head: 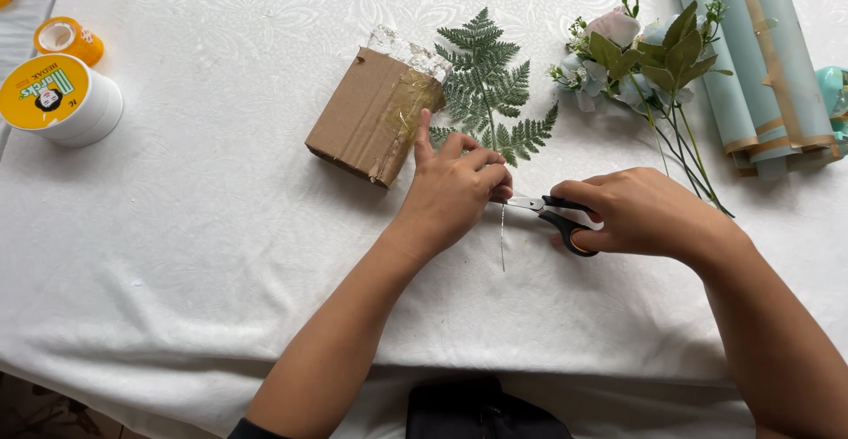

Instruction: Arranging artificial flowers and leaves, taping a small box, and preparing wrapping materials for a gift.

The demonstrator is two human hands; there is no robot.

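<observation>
From the head camera, a feathery green fern sprig (488, 86) lies flat on the embossed white tablecloth (221, 253), tip pointing away, its thin wire stem (502, 240) running toward the person. The left hand (455, 187) pinches the stem, fingers curled, just beside a taped cardboard block (367, 117). The right hand (640, 214) grips black-handled scissors (552, 214), blades pointing left at the stem. Open cloth lies nearer.

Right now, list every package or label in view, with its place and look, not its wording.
Round tub, far left: white, with a yellow and green printed lid label.
Tape roll, above the tub: orange.
Cardboard box, centre, by the left hand: brown, taped, unlabelled.
</observation>
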